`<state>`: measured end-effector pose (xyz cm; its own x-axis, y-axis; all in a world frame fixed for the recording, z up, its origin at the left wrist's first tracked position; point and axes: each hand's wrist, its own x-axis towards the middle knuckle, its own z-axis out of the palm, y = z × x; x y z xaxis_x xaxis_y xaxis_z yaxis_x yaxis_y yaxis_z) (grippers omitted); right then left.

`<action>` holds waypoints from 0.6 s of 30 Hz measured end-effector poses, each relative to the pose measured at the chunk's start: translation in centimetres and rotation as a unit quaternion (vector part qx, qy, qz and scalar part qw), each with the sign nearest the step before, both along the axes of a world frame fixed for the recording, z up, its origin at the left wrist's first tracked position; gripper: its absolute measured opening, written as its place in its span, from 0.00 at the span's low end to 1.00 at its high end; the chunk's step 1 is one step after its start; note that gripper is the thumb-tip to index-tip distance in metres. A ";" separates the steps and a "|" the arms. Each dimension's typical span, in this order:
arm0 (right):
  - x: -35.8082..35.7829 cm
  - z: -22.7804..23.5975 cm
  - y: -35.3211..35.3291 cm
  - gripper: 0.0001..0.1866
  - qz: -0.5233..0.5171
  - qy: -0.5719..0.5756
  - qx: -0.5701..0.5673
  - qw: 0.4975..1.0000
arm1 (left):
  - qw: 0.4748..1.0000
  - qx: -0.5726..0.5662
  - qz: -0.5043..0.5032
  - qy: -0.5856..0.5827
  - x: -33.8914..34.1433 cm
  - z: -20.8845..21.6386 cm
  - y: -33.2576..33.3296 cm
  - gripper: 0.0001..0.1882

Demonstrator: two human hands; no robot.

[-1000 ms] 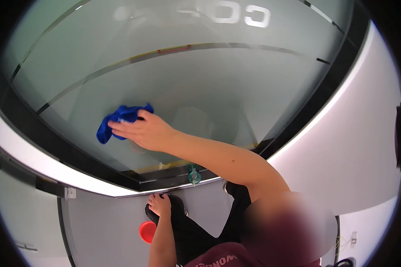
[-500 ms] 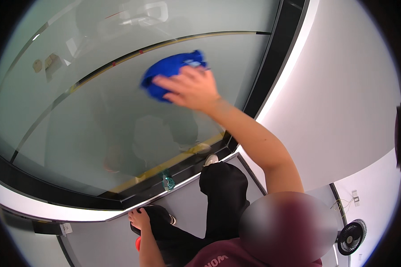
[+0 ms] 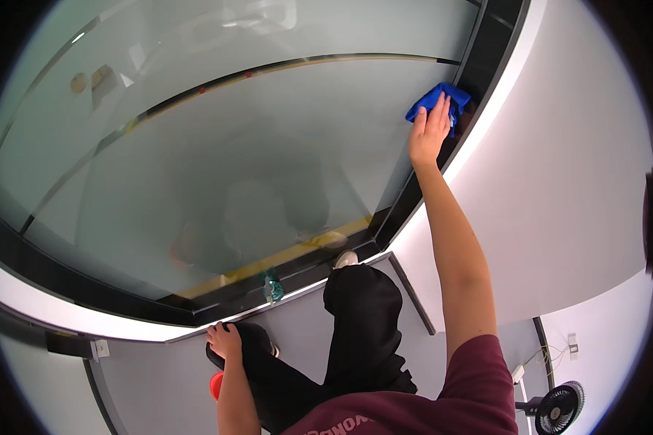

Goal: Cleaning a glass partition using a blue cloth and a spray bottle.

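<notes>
My right hand (image 3: 429, 139) is spread on a blue cloth (image 3: 457, 95), fingers stretched out over it, at the right edge of a large glass panel (image 3: 254, 152). The bunched cloth lies where the glass meets the dark frame (image 3: 495, 51) and covers part of both. Lower left, my left hand (image 3: 225, 341) rests on my bent left knee, holding nothing, its fingers laid over the black trouser leg. A faint reflection shows in the glass.
A clear green-tinted bottle (image 3: 273, 288) stands by the lower frame, near my shoe (image 3: 346, 259). A white curved wall (image 3: 551, 174) runs along the right. At lower right are a black fan (image 3: 561, 406) and a wall socket with a cable (image 3: 573, 346). Something red (image 3: 215, 386) shows beside my left forearm.
My right hand has moved right with the blue cloth, from the middle of the glass to the frame at its right edge. My left hand stays on the knee.
</notes>
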<state>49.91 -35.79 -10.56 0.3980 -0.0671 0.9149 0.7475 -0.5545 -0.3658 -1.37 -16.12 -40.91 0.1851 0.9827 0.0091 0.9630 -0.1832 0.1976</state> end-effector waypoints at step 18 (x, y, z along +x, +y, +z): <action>-23.3 -3.7 17.5 0.15 0.192 -0.101 -0.144 0.965 | 0.999 0.043 -0.003 -0.011 -0.2 -0.4 0.4 0.16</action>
